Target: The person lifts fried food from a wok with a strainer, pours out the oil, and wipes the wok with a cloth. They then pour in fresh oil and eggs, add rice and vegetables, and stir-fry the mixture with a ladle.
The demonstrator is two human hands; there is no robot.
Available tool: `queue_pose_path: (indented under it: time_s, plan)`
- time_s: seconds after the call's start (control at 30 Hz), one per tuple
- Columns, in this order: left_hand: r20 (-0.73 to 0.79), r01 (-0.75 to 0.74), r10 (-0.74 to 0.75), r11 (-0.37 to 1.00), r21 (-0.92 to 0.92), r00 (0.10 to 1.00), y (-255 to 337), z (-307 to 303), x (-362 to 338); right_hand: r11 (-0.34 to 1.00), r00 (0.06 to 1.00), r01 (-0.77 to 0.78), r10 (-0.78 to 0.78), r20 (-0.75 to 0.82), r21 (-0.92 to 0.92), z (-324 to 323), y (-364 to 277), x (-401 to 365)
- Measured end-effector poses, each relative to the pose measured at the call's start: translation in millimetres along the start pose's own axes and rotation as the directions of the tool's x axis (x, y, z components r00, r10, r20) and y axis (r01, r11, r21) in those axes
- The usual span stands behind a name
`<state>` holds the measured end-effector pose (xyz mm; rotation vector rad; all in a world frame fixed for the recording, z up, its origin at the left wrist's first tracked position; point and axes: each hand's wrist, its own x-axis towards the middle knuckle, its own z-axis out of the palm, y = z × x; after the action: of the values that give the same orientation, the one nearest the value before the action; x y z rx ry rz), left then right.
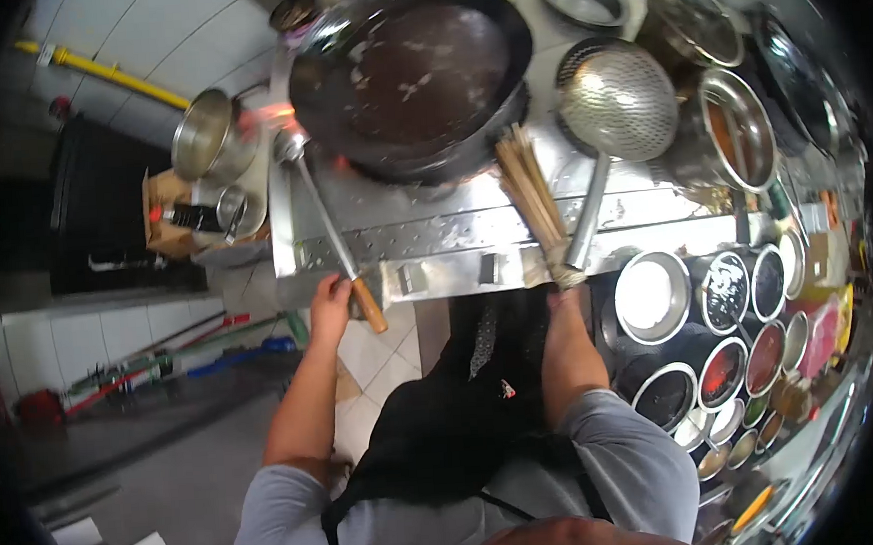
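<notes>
My left hand [330, 304] is at the stove's front edge, its fingers curled beside the wooden handle of a long-handled ladle [328, 214]. What they grip is hidden. The ladle leans across the steel top, its bowl next to the wok. My right hand [562, 303] is right below the bound end of a bamboo wok brush [532, 192], which lies across the stove edge; its fingers are hidden. A big black wok [424, 73] with dark liquid sits on the burner, flames glowing at its left. To the right, a perforated skimmer [618, 104] rests with its handle toward me.
Several seasoning pots [652, 297] crowd the right side. A steel pot [738, 129] with brown liquid and a lidded pot [693, 19] stand behind them. At left are a metal pot [206, 137] and a cardboard box [161, 224]. Long-handled cleaning tools [172, 364] lie beyond my left arm.
</notes>
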<state>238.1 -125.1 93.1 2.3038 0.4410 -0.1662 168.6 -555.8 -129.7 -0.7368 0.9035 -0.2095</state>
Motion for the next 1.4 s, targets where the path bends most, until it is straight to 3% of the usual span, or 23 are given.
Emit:
queue_pose_path:
  time_s: [0.03,0.07,0.37,0.47,0.57,0.6,0.63,0.67,0.7,0.73,0.77,0.83,0.9,0.93,1.0,1.07,1.1,1.17,1.2,1.27,1.3,1.33,1.4]
  plan:
    - [-0.004,0.027,-0.027,1.000,0.000,1.000,5,0,-3,0.987,0.977,-0.134,0.145,-0.154,0.084,-11,2,16]
    - [-0.014,0.058,-0.058,0.998,0.004,0.998,10,-3,-5,0.993,0.995,0.003,0.009,-0.099,0.117,-3,5,15]
    - [0.116,0.150,-0.148,0.989,-0.012,0.982,-22,2,18,0.827,0.952,-0.292,0.302,0.058,0.480,24,-39,-11]
    - [0.021,0.105,-0.109,0.983,0.152,0.994,-5,0,10,0.810,0.907,-0.363,0.421,-0.024,0.460,43,-57,-25]
    - [0.071,0.202,-0.208,0.975,0.091,0.975,28,-2,-1,0.795,0.784,-0.604,0.579,0.223,0.060,-48,16,37]
    - [0.042,0.168,-0.175,0.977,0.133,0.984,8,5,9,0.694,0.703,-0.542,0.684,0.198,-0.474,-41,5,8]
    - [0.011,0.148,-0.152,0.974,0.172,0.988,-17,12,15,0.376,0.636,-0.315,0.765,0.100,-0.871,-29,-7,-29]
    - [0.018,0.138,-0.143,0.977,0.162,0.990,-10,12,10,0.133,0.436,-0.393,0.898,-0.057,-0.910,-12,-15,-60]
    - [0.019,0.146,-0.151,0.977,0.155,0.988,1,15,6,-0.052,0.470,-0.120,0.877,-0.103,-0.991,31,-44,-113]
    - [-0.060,0.169,-0.163,0.978,0.124,0.985,-5,24,5,-0.017,0.382,0.353,0.916,0.128,-0.935,43,-37,-123]
    - [-0.096,0.066,-0.051,0.985,0.157,0.994,11,20,-4,0.081,0.166,0.735,0.941,0.294,-0.674,55,-29,-133]
    - [-0.089,0.117,-0.111,0.992,0.053,0.990,2,27,-6,0.049,0.471,0.797,0.574,0.670,-0.602,153,-88,-231]
    - [-0.075,0.178,-0.185,0.980,-0.087,0.980,-1,27,-2,0.015,0.477,0.871,0.211,0.853,-0.491,209,-84,-258]
    - [-0.055,0.230,-0.247,0.949,-0.214,0.967,-4,25,-5,0.034,0.394,0.918,0.047,0.918,-0.395,233,-77,-260]
    - [-0.034,0.279,-0.309,0.896,-0.346,0.950,-15,17,-13,-0.100,0.423,0.905,0.094,0.901,-0.414,283,-59,-258]
    - [-0.245,0.017,-0.286,0.682,-0.731,0.926,-30,8,-22,-0.176,0.478,0.876,0.189,0.858,-0.449,313,-32,-243]
    - [-0.260,0.005,-0.284,0.683,-0.730,0.923,-32,-5,-22,-0.341,0.502,0.848,0.270,0.822,-0.405,324,-17,-232]
    - [0.114,0.124,-0.362,0.003,-0.992,0.925,-42,-34,-44,-0.521,0.587,0.775,0.382,0.714,-0.358,333,23,-207]
    - [0.103,0.110,-0.399,-0.006,-0.994,0.911,-49,-44,-52,-0.498,0.636,0.750,0.359,0.683,-0.436,338,29,-206]
    - [0.141,0.103,-0.155,-0.230,-0.968,0.978,-55,-65,-56,-0.386,0.709,0.704,0.353,0.610,-0.596,338,42,-190]
    - [0.124,0.081,-0.177,-0.234,-0.969,0.976,-42,-80,-62,-0.440,0.713,0.695,0.316,0.626,-0.569,346,33,-209]
    - [0.168,0.129,-0.111,-0.296,-0.947,0.980,-19,-100,-66,-0.271,0.727,0.685,0.188,0.661,-0.676,349,27,-212]
    - [0.209,0.183,-0.035,-0.356,-0.916,0.977,-14,-116,-63,-0.205,0.688,0.726,0.224,0.691,-0.657,355,9,-220]
